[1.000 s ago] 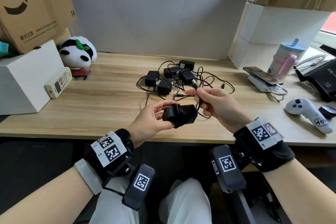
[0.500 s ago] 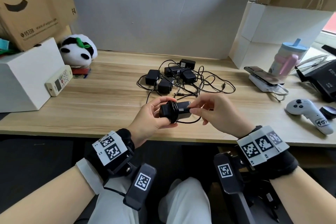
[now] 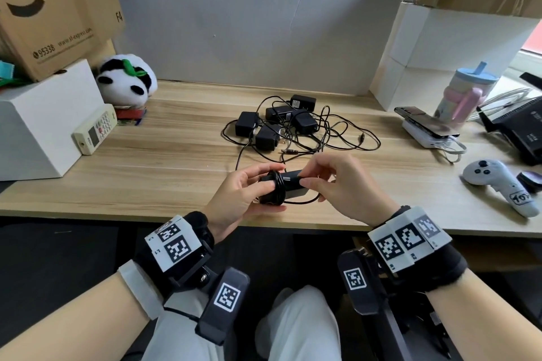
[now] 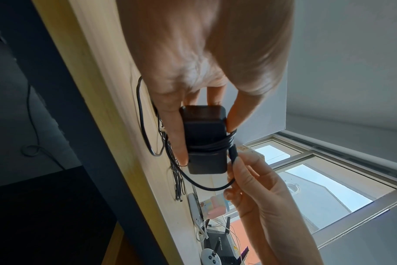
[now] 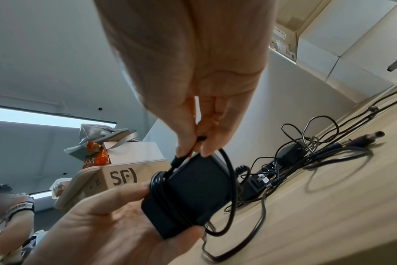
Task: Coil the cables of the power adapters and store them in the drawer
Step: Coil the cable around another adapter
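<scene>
Nearly wound, a black boxy power adapter (image 3: 284,188) was held over the wooden desk's (image 3: 164,167) near edge.
Left hand (image 3: 243,199) clasped the adapter; right hand (image 3: 343,184) pinched its thin black cable (image 4: 232,156), thumb against fingertips. Slack could probably loosen the coils, and no drawer was visible.

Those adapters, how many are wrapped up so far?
None finished. The left hand holds one adapter with several cable turns around it; the right hand pinches its loose cable end. Five more adapters lie tangled on the desk. No drawer in view.
</scene>
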